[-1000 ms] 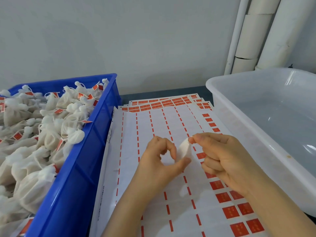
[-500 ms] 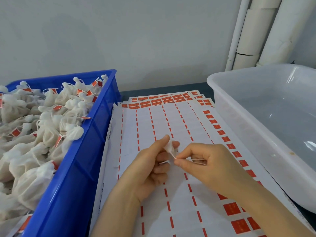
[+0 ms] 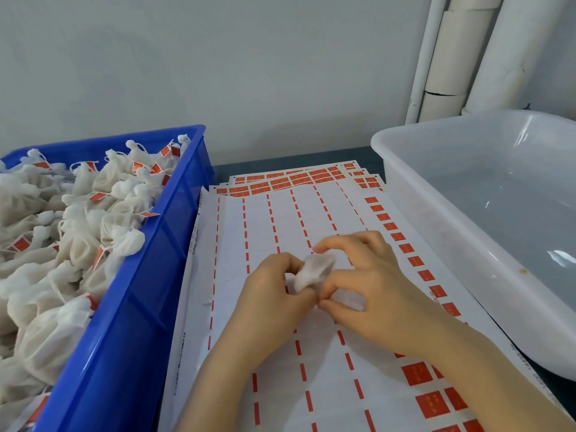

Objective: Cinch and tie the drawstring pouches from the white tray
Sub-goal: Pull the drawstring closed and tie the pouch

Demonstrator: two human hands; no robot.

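One pouch, pinched between our left hand and right hand: we judge a slipping grip could leave it loosely tied.

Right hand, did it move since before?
Yes. The right hand slid left, away from the white tray. Before, it covered part of the row of red squares on the paper; now those squares show beside it.

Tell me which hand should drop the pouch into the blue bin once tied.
Left, probably. The left hand sits nearer the blue bin; the right hand is toward the white tray. Both grip the pouch, so the right would let go first.
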